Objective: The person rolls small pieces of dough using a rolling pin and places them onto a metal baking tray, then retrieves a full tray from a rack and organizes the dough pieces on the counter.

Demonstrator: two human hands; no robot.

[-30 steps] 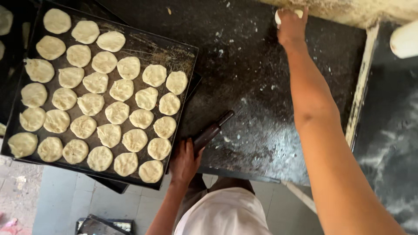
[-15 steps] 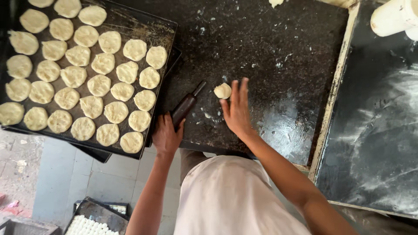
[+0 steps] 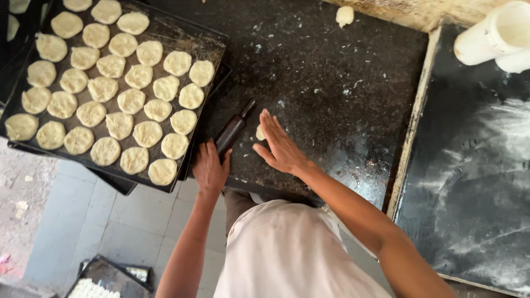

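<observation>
My right hand (image 3: 280, 144) lies flat, fingers together, pressing a small dough piece (image 3: 259, 132) against the dark stone worktop (image 3: 331, 94); only the dough's left edge shows. My left hand (image 3: 211, 168) rests at the worktop's near edge, fingers around the lower end of a dark rolling pin (image 3: 232, 130) that lies on the top between my hands. To the left, a black baking tray (image 3: 212, 52) holds several flattened dough rounds (image 3: 132, 101) in rows.
A dough lump (image 3: 344, 15) sits at the worktop's far edge. A second dark, flour-smeared slab (image 3: 475, 182) lies to the right, with white cylindrical containers (image 3: 494, 36) at its far end. Another tray of dough (image 3: 102, 284) stands on the tiled floor below.
My right hand came back from the far edge with a dough piece, set it down by the rolling pin and now presses it flat. The left hand stays at the pin.
</observation>
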